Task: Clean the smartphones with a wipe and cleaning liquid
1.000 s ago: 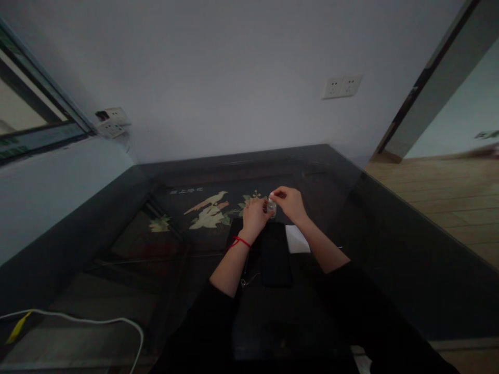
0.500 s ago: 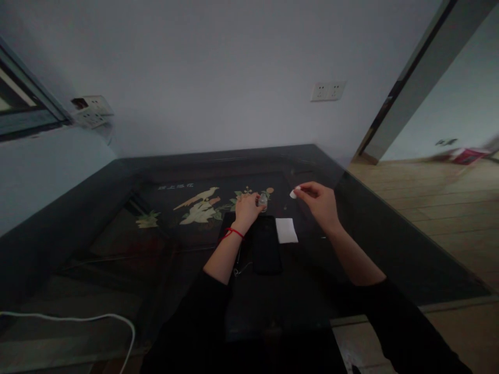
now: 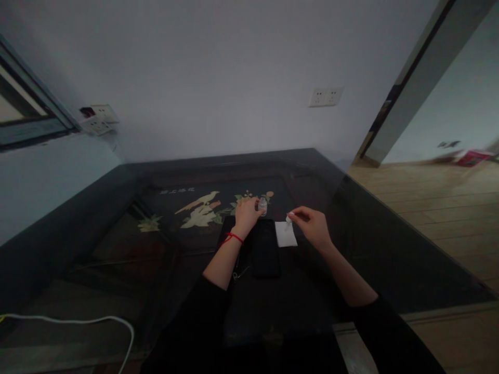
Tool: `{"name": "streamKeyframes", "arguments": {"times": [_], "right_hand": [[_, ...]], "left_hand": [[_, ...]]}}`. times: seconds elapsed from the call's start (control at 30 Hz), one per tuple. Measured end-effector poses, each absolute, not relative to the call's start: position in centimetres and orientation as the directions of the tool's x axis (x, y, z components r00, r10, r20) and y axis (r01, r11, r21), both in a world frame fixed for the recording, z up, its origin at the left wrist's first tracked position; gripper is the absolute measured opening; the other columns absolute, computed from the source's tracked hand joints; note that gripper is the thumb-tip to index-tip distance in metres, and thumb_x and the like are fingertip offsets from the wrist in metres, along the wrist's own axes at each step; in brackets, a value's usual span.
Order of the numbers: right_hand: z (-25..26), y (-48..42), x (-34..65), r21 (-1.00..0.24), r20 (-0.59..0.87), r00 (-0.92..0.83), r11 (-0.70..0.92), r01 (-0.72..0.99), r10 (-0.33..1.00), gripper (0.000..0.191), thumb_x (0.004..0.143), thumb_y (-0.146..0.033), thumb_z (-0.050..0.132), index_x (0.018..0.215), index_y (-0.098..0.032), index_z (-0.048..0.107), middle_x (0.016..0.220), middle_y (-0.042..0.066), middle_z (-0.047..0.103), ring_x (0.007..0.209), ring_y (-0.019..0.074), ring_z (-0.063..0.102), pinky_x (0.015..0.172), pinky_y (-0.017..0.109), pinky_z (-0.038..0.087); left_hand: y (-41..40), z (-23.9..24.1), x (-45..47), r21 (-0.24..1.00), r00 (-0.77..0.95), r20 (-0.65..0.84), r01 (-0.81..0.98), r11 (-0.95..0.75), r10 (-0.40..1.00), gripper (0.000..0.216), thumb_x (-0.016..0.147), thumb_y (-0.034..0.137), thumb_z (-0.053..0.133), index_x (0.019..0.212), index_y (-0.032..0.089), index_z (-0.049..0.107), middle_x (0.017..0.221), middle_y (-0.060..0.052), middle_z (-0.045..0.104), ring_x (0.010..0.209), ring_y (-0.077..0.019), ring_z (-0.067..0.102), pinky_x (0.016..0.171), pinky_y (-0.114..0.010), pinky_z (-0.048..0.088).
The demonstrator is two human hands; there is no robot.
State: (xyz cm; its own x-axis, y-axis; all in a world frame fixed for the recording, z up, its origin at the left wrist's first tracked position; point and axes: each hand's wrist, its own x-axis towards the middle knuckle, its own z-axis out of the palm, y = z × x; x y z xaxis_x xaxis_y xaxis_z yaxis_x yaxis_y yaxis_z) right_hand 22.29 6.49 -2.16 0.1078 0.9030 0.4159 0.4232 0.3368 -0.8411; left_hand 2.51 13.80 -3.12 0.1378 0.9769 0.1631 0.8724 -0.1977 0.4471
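My left hand [image 3: 245,214], with a red string at the wrist, has its fingers closed around a small clear bottle [image 3: 262,205] that stands upright on the dark table. Pinched between the thumb and fingertips of my right hand [image 3: 312,224] is a small white piece [image 3: 288,219], too small to identify. It is over the upper right part of a white square sheet [image 3: 286,235]; whether it touches the sheet I cannot tell. A flat black phone-like slab [image 3: 265,250] lies left of the sheet, partly behind my left hand and wrist.
The dark table [image 3: 351,249] has a bird-and-flower picture [image 3: 202,208] on its top. A thin cord loop [image 3: 239,274] lies left of the slab. A white cable [image 3: 70,320] runs at the lower left. Wall sockets [image 3: 326,96] sit above the table's far edge.
My right hand has moved left and down, bringing the small white piece from beyond the white sheet to over it. My left hand stays on the bottle. The view has shifted slightly.
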Motion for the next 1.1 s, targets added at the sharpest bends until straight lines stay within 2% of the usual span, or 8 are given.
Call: {"name": "streamKeyframes", "arguments": {"times": [0.17, 0.37, 0.53, 0.77, 0.97, 1.1], "right_hand": [[-1.1, 7.4, 22.2, -0.835, 0.442, 0.140, 0.351, 0.423, 0.886, 0.021, 0.072, -0.039, 0.067, 0.073, -0.019, 0.070, 0.071, 0.005, 0.073, 0.066, 0.0208, 0.068, 0.066, 0.033, 0.053], [1.7, 11.2, 19.8, -0.803, 0.543, 0.182, 0.444, 0.398, 0.820, 0.024, 0.076, -0.040, 0.064, 0.082, -0.017, 0.069, 0.081, 0.007, 0.074, 0.073, 0.0206, 0.069, 0.074, 0.034, 0.054], [1.9, 13.4, 17.3, -0.778, 0.584, 0.171, 0.487, 0.396, 0.794, 0.023, 0.078, -0.039, 0.063, 0.082, -0.017, 0.069, 0.080, 0.007, 0.073, 0.075, 0.0209, 0.069, 0.074, 0.033, 0.054], [-0.8, 15.1, 16.5, -0.778, 0.549, 0.087, 0.469, 0.418, 0.832, 0.022, 0.079, -0.037, 0.060, 0.084, -0.018, 0.069, 0.081, 0.007, 0.073, 0.073, 0.0207, 0.070, 0.073, 0.033, 0.055], [-3.0, 15.7, 16.6, -0.745, 0.479, -0.023, 0.420, 0.518, 0.878, 0.023, 0.078, -0.027, 0.059, 0.098, -0.021, 0.068, 0.084, 0.004, 0.073, 0.077, 0.0182, 0.070, 0.072, 0.030, 0.055], [-2.7, 15.8, 16.7, -0.675, 0.434, -0.067, 0.374, 0.637, 0.898, 0.015, 0.080, -0.024, 0.059, 0.090, -0.022, 0.069, 0.085, 0.004, 0.073, 0.076, 0.0171, 0.068, 0.071, 0.029, 0.052]], "left_hand": [[13.9, -3.3, 2.6, 0.454, 0.139, 0.174, 0.867, -0.205, 0.975, 0.029, 0.080, 0.036, 0.067, 0.105, 0.023, 0.063, 0.103, -0.004, 0.071, 0.099, -0.0189, 0.064, 0.086, -0.030, 0.044], [14.0, -3.4, 2.7, 0.462, 0.134, 0.191, 0.862, -0.209, 0.972, 0.030, 0.078, 0.035, 0.069, 0.105, 0.022, 0.063, 0.100, -0.004, 0.072, 0.096, -0.0193, 0.064, 0.087, -0.031, 0.044], [14.1, -3.6, 2.7, 0.455, 0.138, 0.211, 0.862, -0.222, 0.968, 0.031, 0.077, 0.036, 0.070, 0.104, 0.021, 0.063, 0.098, -0.004, 0.072, 0.097, -0.0195, 0.064, 0.092, -0.033, 0.043], [14.0, -3.6, 2.8, 0.424, 0.155, 0.229, 0.873, -0.242, 0.961, 0.029, 0.078, 0.034, 0.069, 0.103, 0.021, 0.063, 0.101, -0.005, 0.071, 0.097, -0.0196, 0.063, 0.091, -0.032, 0.043], [13.9, -3.4, 2.8, 0.398, 0.170, 0.224, 0.883, -0.249, 0.960, 0.027, 0.080, 0.037, 0.067, 0.101, 0.022, 0.063, 0.100, -0.004, 0.071, 0.100, -0.0203, 0.062, 0.093, -0.033, 0.042], [14.0, -3.4, 2.8, 0.382, 0.177, 0.205, 0.891, -0.245, 0.963, 0.028, 0.080, 0.038, 0.066, 0.103, 0.023, 0.063, 0.099, -0.003, 0.071, 0.100, -0.0200, 0.063, 0.094, -0.033, 0.042]]}}
